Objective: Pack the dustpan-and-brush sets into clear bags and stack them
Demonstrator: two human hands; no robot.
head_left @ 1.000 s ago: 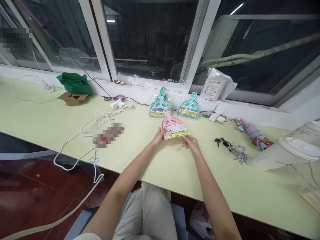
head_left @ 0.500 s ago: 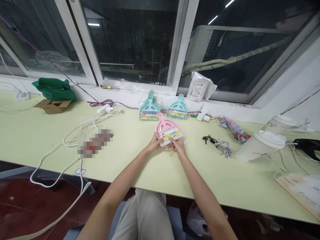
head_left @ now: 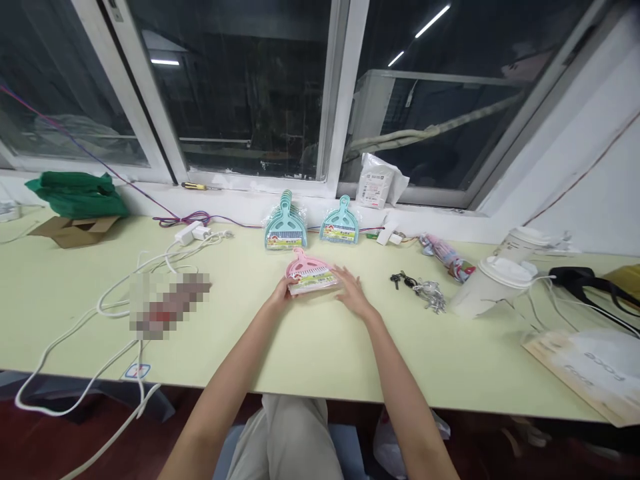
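Observation:
A pink dustpan-and-brush set (head_left: 311, 275) in clear wrapping is in front of me, tilted back, its handle pointing to the window. My left hand (head_left: 281, 292) grips its lower left corner. At the right edge is my right hand (head_left: 353, 293), fingers stretched out and apart, touching or very close to the wrapping. Beyond it, against the wall, stands a stack of green dustpan sets (head_left: 285, 223). Beside that stack, a separate green dustpan set (head_left: 340, 223) leans on the wall.
Keys with a chain (head_left: 425, 292), a folded umbrella (head_left: 447, 257) and lidded paper cups (head_left: 493, 287) lie to the right. White cables (head_left: 103, 307) and a blurred-out item (head_left: 173, 307) are on the left. A cardboard box (head_left: 75, 230) sits under a green bag (head_left: 75, 193).
My right hand has let go of the pink set's front and spread its fingers at the right edge. The set now leans further back. The camera view has turned slightly right.

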